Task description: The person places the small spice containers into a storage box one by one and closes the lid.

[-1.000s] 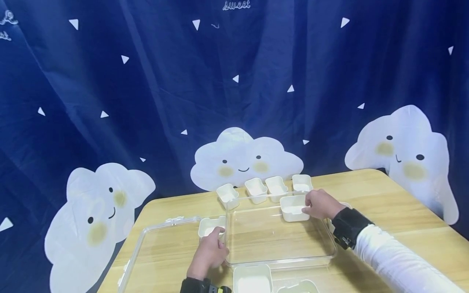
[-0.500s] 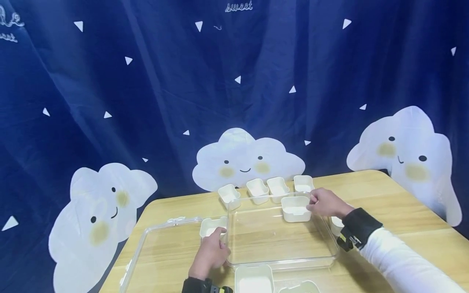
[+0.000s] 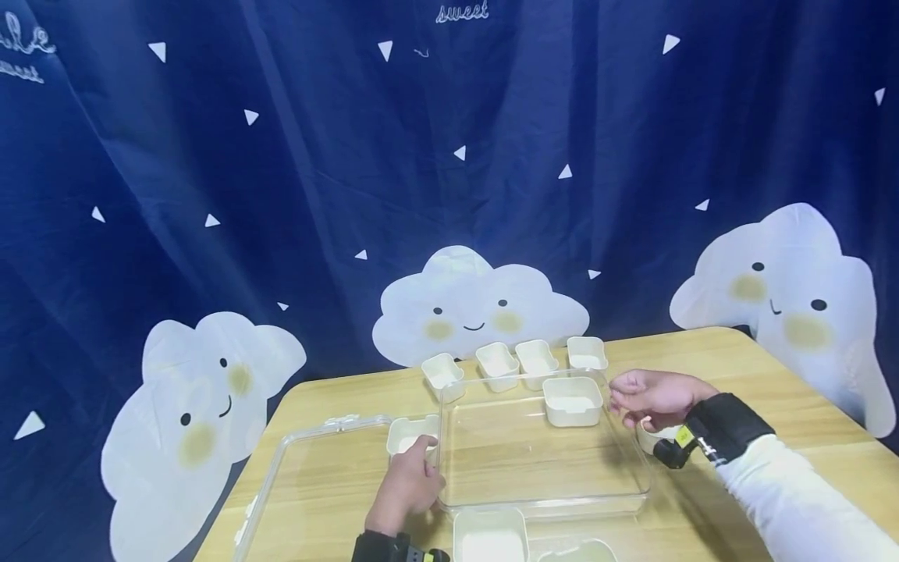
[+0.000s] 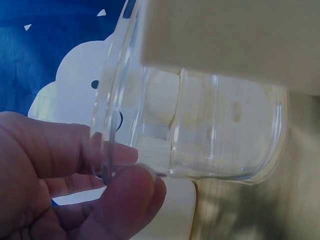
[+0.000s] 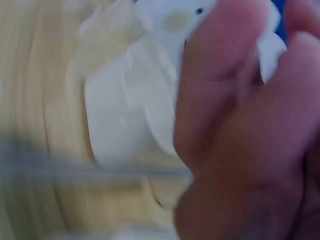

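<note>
Wooden table [image 3: 758,367], clear tray [image 3: 541,499] between your hands.
Your left hand [image 3: 410,490] pinches its corner; your right hand [image 3: 649,396] hovers loosely curled, holding nothing, beside the white cup [image 3: 573,401].

The only writing that can be read is on the dark blue curtain [image 3: 295,172] behind the table. At its top edge, near the middle of the head view, the white cursive word "sweet" [image 3: 461,11] is stitched or printed. At the upper left corner the same curtain carries more white cursive lettering [image 3: 21,55], cut off by the edge of the picture: an upper line ending in "le" and, under it, a line ending in "eet". The wrist views show no lettering. A small yellow tag [image 3: 680,439] on the right wrist strap is too small to read.
</note>
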`<action>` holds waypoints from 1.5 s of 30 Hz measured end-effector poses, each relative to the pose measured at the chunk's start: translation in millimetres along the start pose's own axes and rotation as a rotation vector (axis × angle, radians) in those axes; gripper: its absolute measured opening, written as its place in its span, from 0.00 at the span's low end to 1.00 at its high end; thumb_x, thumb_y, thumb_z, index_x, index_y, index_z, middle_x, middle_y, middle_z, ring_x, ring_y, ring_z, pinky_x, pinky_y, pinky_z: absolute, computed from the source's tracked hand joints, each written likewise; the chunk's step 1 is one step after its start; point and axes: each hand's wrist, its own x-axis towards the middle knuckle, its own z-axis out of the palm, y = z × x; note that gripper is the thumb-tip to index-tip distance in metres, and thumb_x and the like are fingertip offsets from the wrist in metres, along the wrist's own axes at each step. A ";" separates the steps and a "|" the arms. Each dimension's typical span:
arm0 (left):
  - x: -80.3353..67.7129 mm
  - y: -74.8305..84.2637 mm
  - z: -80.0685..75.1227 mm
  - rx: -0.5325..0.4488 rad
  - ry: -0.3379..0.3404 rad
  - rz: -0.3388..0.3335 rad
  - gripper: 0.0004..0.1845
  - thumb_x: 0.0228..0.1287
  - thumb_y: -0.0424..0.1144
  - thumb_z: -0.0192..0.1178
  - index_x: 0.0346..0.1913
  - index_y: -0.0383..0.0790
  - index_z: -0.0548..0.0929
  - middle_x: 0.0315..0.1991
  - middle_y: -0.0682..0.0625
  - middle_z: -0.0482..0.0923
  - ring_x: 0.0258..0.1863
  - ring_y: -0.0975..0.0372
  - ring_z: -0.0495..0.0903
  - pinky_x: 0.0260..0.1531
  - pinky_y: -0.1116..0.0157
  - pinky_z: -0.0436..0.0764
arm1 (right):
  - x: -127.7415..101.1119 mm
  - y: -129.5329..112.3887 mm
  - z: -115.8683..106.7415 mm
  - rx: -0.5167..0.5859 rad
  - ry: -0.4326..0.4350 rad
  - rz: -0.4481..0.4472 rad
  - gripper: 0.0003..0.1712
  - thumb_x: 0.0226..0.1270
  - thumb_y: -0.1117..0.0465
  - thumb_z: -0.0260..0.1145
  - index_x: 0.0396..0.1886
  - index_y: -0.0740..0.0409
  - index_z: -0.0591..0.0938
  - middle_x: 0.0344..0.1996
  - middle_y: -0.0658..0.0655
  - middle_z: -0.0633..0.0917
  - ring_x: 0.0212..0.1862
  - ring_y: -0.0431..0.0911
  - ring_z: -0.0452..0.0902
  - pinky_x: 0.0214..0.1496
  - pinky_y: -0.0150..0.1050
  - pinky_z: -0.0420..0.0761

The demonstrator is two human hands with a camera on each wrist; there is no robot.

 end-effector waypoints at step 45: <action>-2.8 3.6 3.3 -0.089 -0.103 -0.064 0.30 0.60 0.27 0.53 0.65 0.23 0.58 0.20 0.44 0.75 0.12 0.59 0.78 0.17 0.64 0.70 | 36.3 9.1 8.8 -1.357 0.429 -0.201 0.10 0.51 0.67 0.72 0.22 0.50 0.80 0.24 0.43 0.79 0.28 0.42 0.76 0.28 0.40 0.77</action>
